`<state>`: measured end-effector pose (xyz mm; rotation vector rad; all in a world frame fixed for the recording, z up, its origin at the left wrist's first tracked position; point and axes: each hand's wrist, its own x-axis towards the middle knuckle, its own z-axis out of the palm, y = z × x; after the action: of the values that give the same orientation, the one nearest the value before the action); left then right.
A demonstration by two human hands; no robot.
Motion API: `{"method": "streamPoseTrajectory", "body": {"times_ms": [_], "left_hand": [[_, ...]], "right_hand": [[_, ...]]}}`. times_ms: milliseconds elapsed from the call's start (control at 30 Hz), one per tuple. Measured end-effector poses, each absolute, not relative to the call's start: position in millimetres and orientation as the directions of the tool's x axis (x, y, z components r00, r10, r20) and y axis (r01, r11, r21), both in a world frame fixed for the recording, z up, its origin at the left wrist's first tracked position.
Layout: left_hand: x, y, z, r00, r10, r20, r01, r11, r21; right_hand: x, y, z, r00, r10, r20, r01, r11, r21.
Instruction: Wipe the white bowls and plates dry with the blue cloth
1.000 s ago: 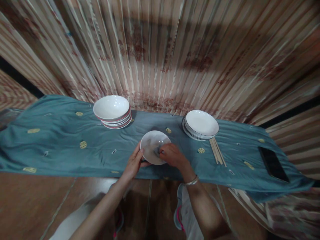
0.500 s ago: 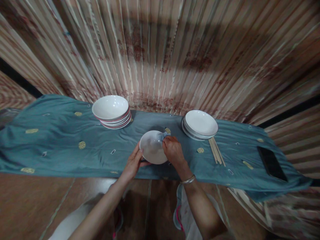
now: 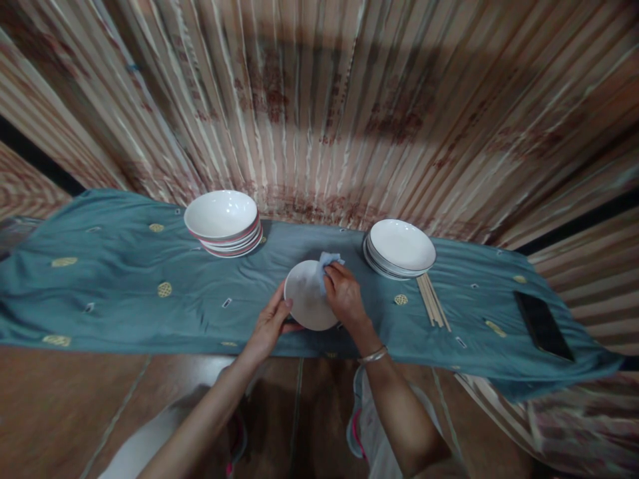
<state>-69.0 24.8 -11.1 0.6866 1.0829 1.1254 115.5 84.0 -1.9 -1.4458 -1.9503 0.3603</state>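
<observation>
A white bowl [image 3: 308, 303] is tilted above the front middle of the cloth-covered table. My left hand [image 3: 272, 322] grips its left side, thumb over the rim and fingers underneath. Bunched in my right hand [image 3: 344, 293] is a light blue cloth [image 3: 327, 263], pressed at the bowl's upper right rim. That hand hides part of the rim and of the cloth.
Stacked bowls [image 3: 222, 216] stand at the back left, and stacked plates [image 3: 402, 246] at the back right. Several chopsticks [image 3: 433, 303] lie by the plates. A black phone [image 3: 543, 326] rests near the table's right end. Behind the patterned tablecloth [image 3: 124, 293] hangs a striped curtain [image 3: 309, 113].
The bowl has shifted slightly right and its tilt has changed a little. The blue cloth now sticks up higher, and more of it shows above my right fingers.
</observation>
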Motion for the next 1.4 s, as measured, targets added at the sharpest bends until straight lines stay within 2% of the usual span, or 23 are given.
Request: {"method": "streamPoseTrajectory", "body": {"times_ms": [167, 333, 533, 1200, 1400], "left_hand": [[-67, 24, -5, 0.048, 0.942, -0.332, -0.332, 0.328, 0.884], [-67, 23, -2, 0.119, 0.945, -0.305, -0.284, 0.327, 0.901], [-67, 22, 0, 0.125, 0.947, -0.295, -0.247, 0.317, 0.916], [-68, 23, -9, 0.090, 0.952, -0.293, -0.335, 0.306, 0.891], [-69, 24, -20, 0.051, 0.948, -0.315, -0.369, 0.311, 0.876]], "right_hand": [[113, 86, -6, -0.155, 0.923, 0.352, 0.732, 0.347, -0.587], [110, 87, -8, -0.184, 0.904, 0.386, 0.714, 0.393, -0.579], [104, 84, -5, -0.244, 0.881, 0.406, 0.668, 0.456, -0.589], [84, 68, 4, -0.384, 0.802, 0.457, 0.523, 0.597, -0.609], [78, 63, 4, -0.417, 0.793, 0.444, 0.425, 0.601, -0.676]]}}
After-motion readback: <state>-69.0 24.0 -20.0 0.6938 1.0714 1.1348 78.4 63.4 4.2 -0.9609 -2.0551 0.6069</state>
